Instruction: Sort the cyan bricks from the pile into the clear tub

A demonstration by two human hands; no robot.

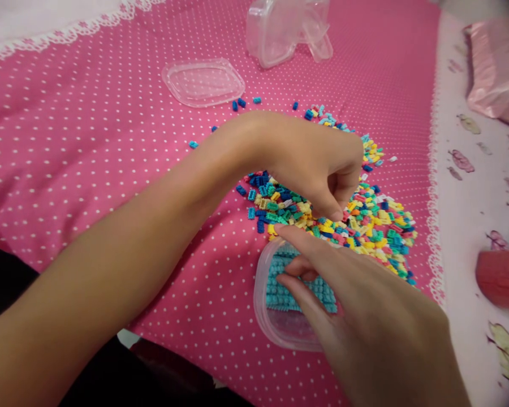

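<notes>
My left hand [318, 152] reaches across a heap of small coloured building bricks [377, 226]. Its fingers are curled and the thumb closes toward them low over the heap; what they hold, if anything, is hidden. Just in front of the heap sits a clear plastic tub [263, 328] with light-blue bricks [280, 291] packed in neat rows. My right hand [352, 294] hovers over the tub's right side, covering part of it. The index finger stretches out past the rim and the thumb stands apart from it, with nothing visible between them.
A clear lid [203, 83] lies on the pink dotted cloth [89, 141] beyond my left arm. Clear plastic containers [286, 31] stand at the back. On the right are a pink shiny packet [498, 73] and a red container [500, 277]. Several stray bricks are scattered around the heap.
</notes>
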